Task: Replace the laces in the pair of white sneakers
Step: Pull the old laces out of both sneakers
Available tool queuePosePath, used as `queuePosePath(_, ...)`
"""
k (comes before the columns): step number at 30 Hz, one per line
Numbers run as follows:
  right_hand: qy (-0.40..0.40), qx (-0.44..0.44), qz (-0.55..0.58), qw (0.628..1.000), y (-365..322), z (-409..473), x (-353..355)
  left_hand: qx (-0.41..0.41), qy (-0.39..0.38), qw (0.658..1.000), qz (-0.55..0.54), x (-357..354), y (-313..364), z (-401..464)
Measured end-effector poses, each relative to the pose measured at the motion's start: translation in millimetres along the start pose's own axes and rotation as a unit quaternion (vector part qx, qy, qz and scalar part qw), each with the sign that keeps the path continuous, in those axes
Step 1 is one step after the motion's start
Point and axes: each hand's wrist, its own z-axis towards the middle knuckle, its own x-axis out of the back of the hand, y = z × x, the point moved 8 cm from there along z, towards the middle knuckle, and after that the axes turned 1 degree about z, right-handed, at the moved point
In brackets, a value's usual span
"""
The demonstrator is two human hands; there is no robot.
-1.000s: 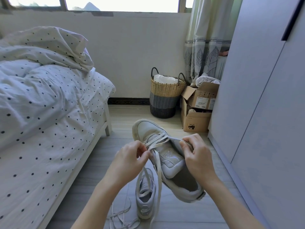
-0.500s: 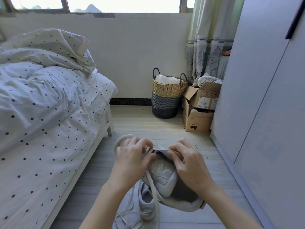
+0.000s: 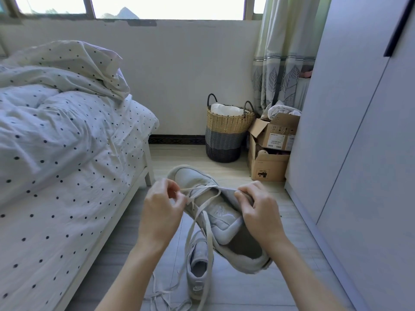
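Item one: a white leather low-top sneaker [image 3: 215, 212], which we hold in the air above the floor, toe pointing away from us and heel toward us, tongue exposed. Our right hand [image 3: 258, 209] grips the sneaker's right side by the eyelet edge, fingers curled over the upper. Our left hand [image 3: 161, 212] pinches a flat off-white shoelace [image 3: 203, 212] between thumb and fingertips just left of the toe box. The lace runs across the lowest eyelets near the toe, and its loose lengths drop down past the shoe toward the floor.

Item two: a second white sneaker [image 3: 198, 270], standing on the pale wood-plank floor [image 3: 235, 288] directly below the held one, heel toward us, a logo on its heel tab. It appears unlaced.

Item three: loose pale laces [image 3: 161, 299], lying tangled on the floor beside the second sneaker's heel, on its left.

Item four: a bed with a white dark-dotted duvet [image 3: 56, 153], filling the left side, on a white frame.

Item five: a woven tan-and-grey laundry basket with dark handles [image 3: 226, 133], against the far wall beneath the window, white cloth inside.

Item six: brown cardboard boxes [image 3: 269, 151], stacked just right of the basket, flaps open.

Item seven: a pale grey wardrobe [image 3: 359, 131], along the right side. A leaf-patterned curtain [image 3: 280, 63] hangs behind the boxes.
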Motion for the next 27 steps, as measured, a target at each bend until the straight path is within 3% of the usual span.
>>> queuePosePath(6, -0.068, 0.05, -0.068, 0.994, -14, -8, -19, -0.048, -0.119, 0.991, -0.04, -24, 7, -9)
queuePosePath(10, -0.11, 0.067, -0.048, 0.99, -13, -13, -24, -0.096, -0.172, 0.98, 0.022, -33, 10, -14)
queuePosePath(20, -0.152, 0.153, -0.078, 0.973, -34, -26, -22, -0.044, -0.255, 0.964, 0.057, -39, -4, -13)
queuePosePath(23, -0.157, 0.155, -0.062, 0.973, -32, -26, -19, -0.037, -0.231, 0.972, 0.0, -35, 2, -13)
queuePosePath(25, -0.166, 0.149, -0.057, 0.973, -30, -27, -20, 0.01, -0.198, 0.974, -0.112, -28, 5, -10)
queuePosePath(27, -0.177, 0.141, -0.068, 0.972, -27, -29, -23, 0.081, -0.161, 0.948, -0.26, -21, 7, -8)
